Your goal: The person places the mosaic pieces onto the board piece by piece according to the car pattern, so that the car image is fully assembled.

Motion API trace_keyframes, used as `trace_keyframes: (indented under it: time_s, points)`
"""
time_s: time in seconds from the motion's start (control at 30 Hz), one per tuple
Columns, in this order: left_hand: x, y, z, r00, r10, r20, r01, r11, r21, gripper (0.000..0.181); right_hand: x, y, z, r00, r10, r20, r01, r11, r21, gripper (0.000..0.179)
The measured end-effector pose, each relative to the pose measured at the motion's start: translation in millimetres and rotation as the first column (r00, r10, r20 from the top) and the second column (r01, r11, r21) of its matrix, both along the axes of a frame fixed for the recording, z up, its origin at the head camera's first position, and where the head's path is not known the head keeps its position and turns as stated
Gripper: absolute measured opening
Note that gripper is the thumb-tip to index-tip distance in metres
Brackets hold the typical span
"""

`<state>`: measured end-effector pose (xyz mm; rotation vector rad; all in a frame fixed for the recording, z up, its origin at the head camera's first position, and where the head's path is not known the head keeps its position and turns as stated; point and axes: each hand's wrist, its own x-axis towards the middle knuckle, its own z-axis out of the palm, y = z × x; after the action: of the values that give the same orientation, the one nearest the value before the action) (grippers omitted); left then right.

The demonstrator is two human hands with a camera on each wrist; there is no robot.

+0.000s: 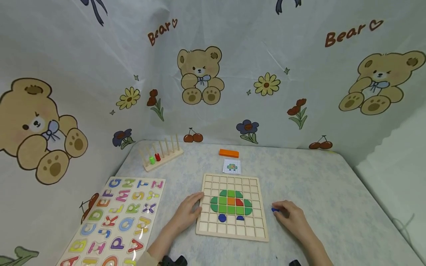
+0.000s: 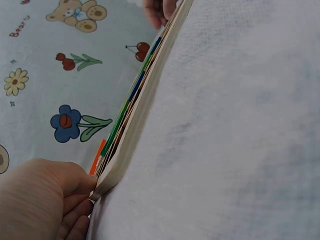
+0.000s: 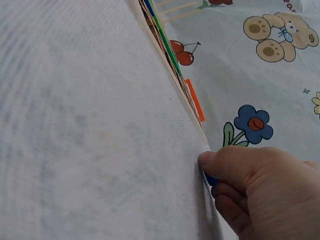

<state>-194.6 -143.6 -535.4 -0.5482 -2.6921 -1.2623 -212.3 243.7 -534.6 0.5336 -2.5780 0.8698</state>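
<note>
A square wooden grid board [image 1: 233, 234] lies on the table, bearing green, orange and red pieces in a rounded shape. Below these are a blue disc [image 1: 222, 218] and a blue half-disc [image 1: 240, 218]. My left hand [image 1: 187, 211] holds the board's left edge; in the left wrist view, the thumb and fingers [image 2: 77, 182] meet at the rim. Right of the board, my right hand [image 1: 293, 220] pinches a small blue piece [image 1: 274, 209] between thumb and fingers, low over the tabletop. The right wrist view shows the blue piece [image 3: 211, 180] mostly hidden by the thumb.
Behind the board lie a small pattern card [image 1: 231, 166] and an orange bar [image 1: 229, 153]. To the left is an alphabet puzzle board [image 1: 113, 221]. A wooden peg rack [image 1: 164, 160] with green and red beads stands at the back left. A bear-print cloth [image 1: 233, 111] hangs behind the table.
</note>
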Motion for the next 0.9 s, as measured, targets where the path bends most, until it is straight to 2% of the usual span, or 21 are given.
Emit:
trace_keyframes:
  time_s: [0.2, 0.37, 0.5, 0.7, 0.8, 0.9]
  points:
    - [-0.2, -0.7, -0.5, 1.0, -0.005, 0.002, 0.005, 1.0, -0.007, 0.049, 6.0, -8.9, 18.8, 0.998, -0.011, 0.069, 0.013, 0.999, -0.038, 0.028]
    - [-1.8, -0.7, 1.1, 1.0, -0.01, 0.004, 0.01, 1.0, -0.003, 0.049, 10.5, -29.2, 39.4, 0.995, 0.08, 0.057, -0.076, 0.995, -0.069, 0.027]
    - [-3.6, -1.4, 1.5, 1.0, -0.009, 0.005, 0.009, 1.0, 0.001, 0.049, 14.5, -50.1, 50.9, 0.981, 0.177, 0.076, -0.17, 0.981, -0.093, 0.025]
    - [-3.7, -2.6, 1.1, 1.0, -0.013, 0.014, 0.013, 1.0, 0.003, 0.048, 18.3, -76.6, 47.3, 0.938, 0.337, 0.078, -0.328, 0.939, -0.107, 0.023]
    - [-3.5, -3.0, 1.7, 1.0, -0.017, 0.025, 0.017, 1.0, 0.004, 0.048, 20.2, -85.3, 41.3, 0.916, 0.385, 0.111, -0.37, 0.919, -0.139, 0.021]
    - [-3.5, -3.6, 3.3, 0.999, -0.021, 0.028, 0.021, 1.0, -0.003, 0.048, 21.3, -91.0, 35.9, 0.903, 0.412, 0.125, -0.392, 0.907, -0.156, 0.019]
